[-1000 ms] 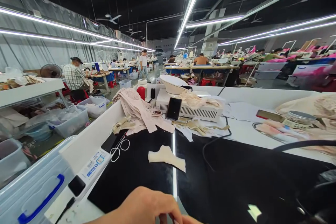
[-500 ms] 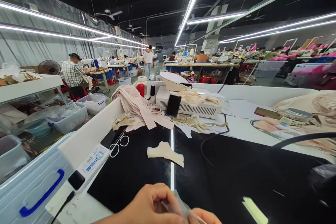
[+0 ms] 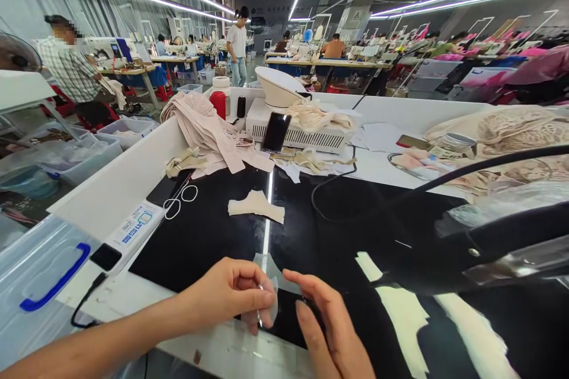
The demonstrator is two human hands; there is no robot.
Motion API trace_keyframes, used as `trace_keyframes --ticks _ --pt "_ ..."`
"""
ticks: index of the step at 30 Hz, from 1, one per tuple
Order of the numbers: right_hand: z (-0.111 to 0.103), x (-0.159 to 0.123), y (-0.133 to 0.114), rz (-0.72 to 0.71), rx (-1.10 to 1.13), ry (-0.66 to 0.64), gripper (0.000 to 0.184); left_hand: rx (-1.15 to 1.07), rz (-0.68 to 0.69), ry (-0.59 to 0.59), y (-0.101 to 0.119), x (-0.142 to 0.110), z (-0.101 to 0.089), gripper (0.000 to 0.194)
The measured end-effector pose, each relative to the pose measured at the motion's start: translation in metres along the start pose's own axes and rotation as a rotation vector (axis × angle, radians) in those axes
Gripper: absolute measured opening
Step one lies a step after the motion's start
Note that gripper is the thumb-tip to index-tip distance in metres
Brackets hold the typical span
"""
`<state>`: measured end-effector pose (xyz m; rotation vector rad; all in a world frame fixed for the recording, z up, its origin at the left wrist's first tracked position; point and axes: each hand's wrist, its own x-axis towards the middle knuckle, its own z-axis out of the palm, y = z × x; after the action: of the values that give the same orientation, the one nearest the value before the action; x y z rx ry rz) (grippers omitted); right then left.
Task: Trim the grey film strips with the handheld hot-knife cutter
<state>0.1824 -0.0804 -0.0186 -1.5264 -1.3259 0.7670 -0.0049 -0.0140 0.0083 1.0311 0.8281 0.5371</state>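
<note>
The left hand (image 3: 246, 296) is closed in a pinch on a translucent, filmy scrap (image 3: 273, 299) with a bright, slender edge, held just above the near edge of the black sheet (image 3: 191, 257). The curled fingers cover part of the scrap, so its full outline and whether the shiny line belongs to it cannot be told. The right hand (image 3: 326, 323) stands just beside it, thumb and forefinger spread with a gap; its wrist is cut off by the lower border, and something small and dark by its fingers is too indistinct to name.

At the right, a blurred, dark machine part (image 3: 524, 243) runs out of view and hides portions of the pale yellowish cut pieces (image 3: 402, 320), some of which are also cropped below. The black sheet covers much of a white worktop (image 3: 217, 343) and mirrors a ceiling light as a bright streak. A cream, winged fabric cutout (image 3: 256, 206) lies across that streak, ahead of the hands. Behind it, pale pink fabric strips (image 3: 208, 130) are heaped beside a white, vented box (image 3: 311, 139), against which a black phone (image 3: 275, 132) leans.

Beyond, sewing stations fill a strip-lit hall; a person in a white top (image 3: 237, 44) is upright in the aisle.
</note>
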Motion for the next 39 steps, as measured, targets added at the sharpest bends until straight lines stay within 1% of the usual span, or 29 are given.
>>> trace_keyframes --ticks 3,5,8,12,15,17,19,22,24,26,31,39 --pt "0.014 0.0 -0.004 -0.026 0.098 -0.08 0.03 0.027 -0.003 0.005 0.0 0.002 0.001 0.036" --pt "0.018 0.004 -0.003 -0.015 0.105 -0.107 0.026 0.064 0.002 0.032 -0.001 0.004 -0.001 0.034" --pt "0.017 0.012 0.002 -0.023 0.041 -0.112 0.027 0.143 0.001 0.089 -0.006 0.008 -0.008 0.03" --pt "0.011 0.025 0.008 -0.138 -0.08 -0.105 0.025 0.241 0.039 0.178 -0.01 0.011 -0.013 0.023" --pt "0.01 0.035 0.01 -0.263 -0.18 -0.117 0.027 0.431 0.111 0.28 -0.01 0.009 -0.012 0.021" --pt "0.011 0.04 0.01 -0.327 -0.253 -0.125 0.03 0.629 0.182 0.345 -0.01 0.008 -0.011 0.013" --pt "0.013 0.044 0.011 -0.377 -0.335 -0.119 0.033 0.83 0.265 0.381 -0.012 0.008 -0.011 0.005" --pt "0.015 0.046 0.015 -0.442 -0.449 -0.117 0.035 1.082 0.355 0.369 -0.018 0.008 -0.011 0.014" --pt "0.016 0.047 0.019 -0.467 -0.512 -0.137 0.033 1.213 0.367 0.345 -0.021 0.009 -0.011 0.017" --pt "0.017 0.047 0.024 -0.489 -0.567 -0.162 0.03 1.296 0.356 0.323 -0.024 0.01 -0.011 0.018" --pt "0.018 0.047 0.03 -0.51 -0.619 -0.174 0.028 1.371 0.348 0.297 -0.028 0.011 -0.011 0.019" --pt "0.018 0.045 0.031 -0.511 -0.623 -0.15 0.026 1.37 0.327 0.334 -0.026 0.013 -0.012 0.017"
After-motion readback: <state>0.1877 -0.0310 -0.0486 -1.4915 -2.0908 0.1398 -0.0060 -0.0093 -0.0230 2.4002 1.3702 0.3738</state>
